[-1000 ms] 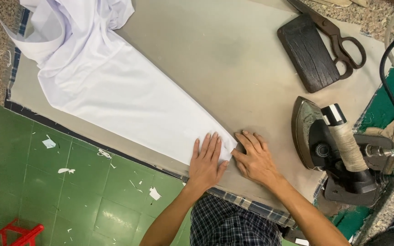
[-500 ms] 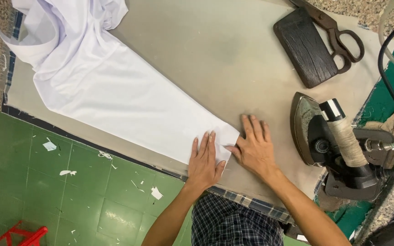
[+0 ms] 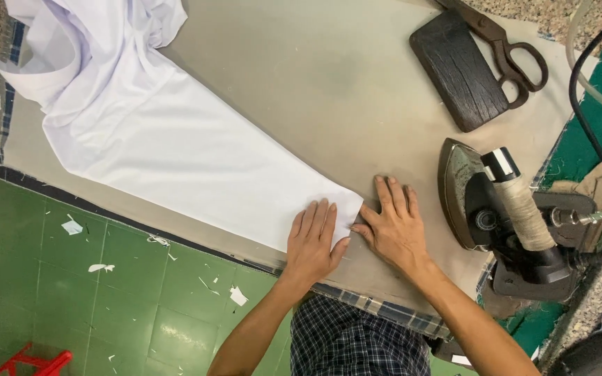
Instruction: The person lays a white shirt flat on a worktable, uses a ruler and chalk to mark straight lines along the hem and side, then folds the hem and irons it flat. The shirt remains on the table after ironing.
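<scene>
Pressed flat, fingers spread, on the near end of the white garment [image 3: 196, 157]: left hand [image 3: 313, 240]. Just beside it, right hand [image 3: 393, 226], open too, palm down on the bare grey pressing pad [image 3: 329, 83], thumb at the cloth's edge, shifted forward since a second ago. Right of that hand, a steam iron [image 3: 499, 209]; farther off, dark wooden block [image 3: 458, 69] and scissors [image 3: 506, 45].
</scene>
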